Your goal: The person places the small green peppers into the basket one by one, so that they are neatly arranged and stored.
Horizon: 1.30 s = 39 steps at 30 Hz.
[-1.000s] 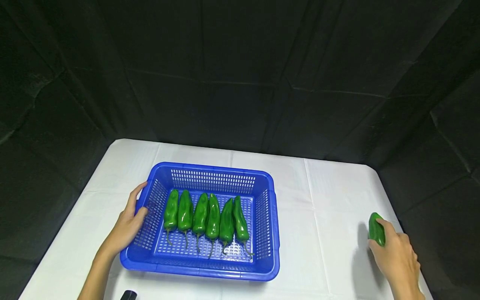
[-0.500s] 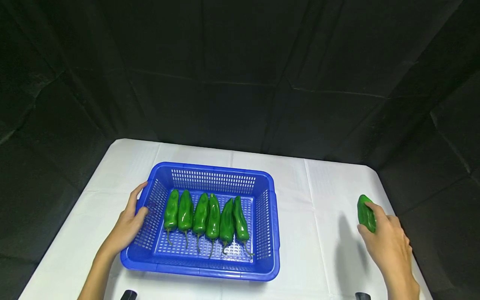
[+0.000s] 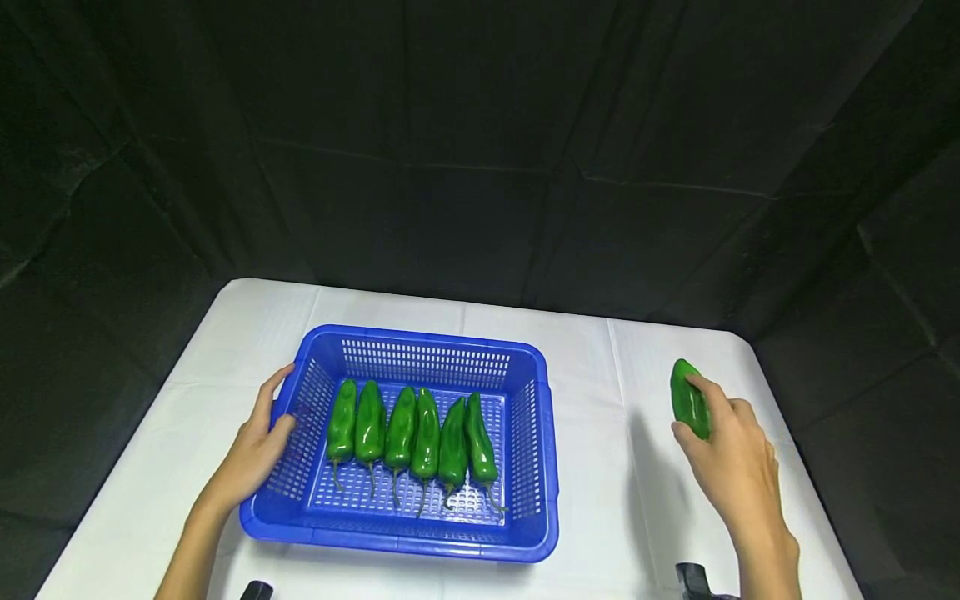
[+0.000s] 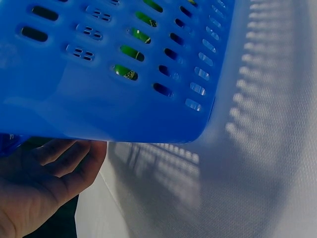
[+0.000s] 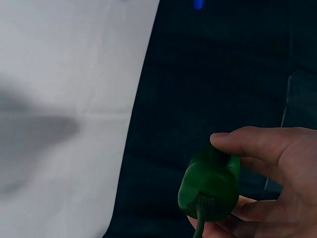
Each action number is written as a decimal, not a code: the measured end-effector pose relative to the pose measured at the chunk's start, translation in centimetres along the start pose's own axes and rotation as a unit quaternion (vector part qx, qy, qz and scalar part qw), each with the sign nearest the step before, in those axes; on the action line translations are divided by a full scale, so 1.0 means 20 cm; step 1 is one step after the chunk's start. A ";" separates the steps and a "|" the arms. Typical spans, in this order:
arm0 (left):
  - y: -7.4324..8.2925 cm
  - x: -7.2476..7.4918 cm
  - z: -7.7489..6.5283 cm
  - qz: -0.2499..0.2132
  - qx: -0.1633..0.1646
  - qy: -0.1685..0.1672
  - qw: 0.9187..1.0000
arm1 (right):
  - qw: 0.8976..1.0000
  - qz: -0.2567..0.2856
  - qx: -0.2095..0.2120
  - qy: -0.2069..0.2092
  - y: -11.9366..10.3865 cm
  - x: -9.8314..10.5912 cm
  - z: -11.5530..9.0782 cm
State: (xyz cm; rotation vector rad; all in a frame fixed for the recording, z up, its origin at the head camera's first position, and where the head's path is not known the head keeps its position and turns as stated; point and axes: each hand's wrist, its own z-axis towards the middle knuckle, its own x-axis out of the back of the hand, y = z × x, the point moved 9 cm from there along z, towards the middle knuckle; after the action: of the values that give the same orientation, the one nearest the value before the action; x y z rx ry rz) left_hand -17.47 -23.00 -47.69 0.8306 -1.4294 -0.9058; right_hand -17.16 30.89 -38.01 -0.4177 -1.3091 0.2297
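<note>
My right hand (image 3: 731, 450) holds a green pepper (image 3: 688, 400) between thumb and fingers, above the right part of the table. In the right wrist view the pepper (image 5: 208, 191) shows its stem end toward the camera. At the left side of a blue plastic basket (image 3: 397, 542), my left hand (image 3: 258, 446) grips the rim, thumb over it. The left wrist view shows that hand's fingers (image 4: 91, 163) tucked against the basket's edge (image 4: 64, 109). Several green peppers (image 3: 403, 429) lie side by side in the basket, stems toward me.
A white cloth (image 3: 592, 467) covers the table. Dark cloth (image 3: 480, 167) hangs behind it and at both sides. Black camera mount parts (image 3: 257, 590) show near the bottom edge, by each forearm.
My right hand has carried the pepper leftward and away from me, from the table's right side toward the basket. My left hand and the basket stay in place.
</note>
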 end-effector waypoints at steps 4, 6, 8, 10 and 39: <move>0.00 0.00 0.01 0.002 0.004 -0.002 1.000 | 1.000 0.013 0.014 0.007 -0.10 0.00 0.02; 0.00 0.00 0.01 0.004 0.007 -0.002 1.000 | 1.000 0.020 0.020 0.007 -0.15 -0.01 0.03; 0.00 0.00 0.01 0.006 0.008 -0.002 1.000 | 0.999 0.030 0.027 0.006 -0.20 -0.02 0.04; -0.01 0.00 0.01 0.008 0.009 -0.001 1.000 | 0.999 0.039 0.036 0.003 -0.26 -0.03 0.05; -0.02 0.00 0.01 -0.008 0.012 -0.003 1.000 | 0.993 0.083 0.077 -0.044 -0.70 -0.20 0.07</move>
State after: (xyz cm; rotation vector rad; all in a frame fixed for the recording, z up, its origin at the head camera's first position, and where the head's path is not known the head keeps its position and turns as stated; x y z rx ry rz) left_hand -17.64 -23.15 -47.98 0.8588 -1.4437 -0.9059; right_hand -20.45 16.93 -35.42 -0.3886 -1.3325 0.4910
